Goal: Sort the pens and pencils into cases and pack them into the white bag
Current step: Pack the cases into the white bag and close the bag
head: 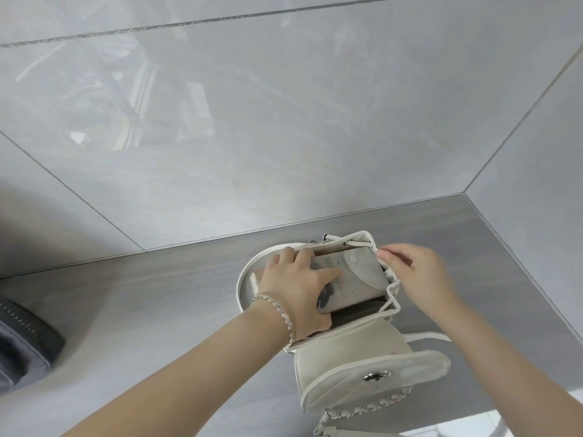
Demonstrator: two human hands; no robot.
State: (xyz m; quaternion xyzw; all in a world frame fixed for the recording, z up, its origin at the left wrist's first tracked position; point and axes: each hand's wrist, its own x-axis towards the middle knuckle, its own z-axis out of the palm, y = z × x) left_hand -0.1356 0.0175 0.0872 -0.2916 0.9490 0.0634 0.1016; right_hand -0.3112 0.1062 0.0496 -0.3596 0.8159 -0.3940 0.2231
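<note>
Lower centre: left hand [295, 290] grips pale grey snap-flap fabric pencil case [358, 275], half inside open white leather bag [347, 357] on grey countertop [157, 298]. Right hand [416, 269] pinches bag's right rim.

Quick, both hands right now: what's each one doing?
Left hand: grips the beige case, part way in the white bag.
Right hand: pinches the bag's rim.

Place: likely a home interior, a counter set into a corner
Walls: glossy grey marble-look tiles [284, 121], two walls meeting
Surface: grey wood-grain countertop [157, 294]
</note>
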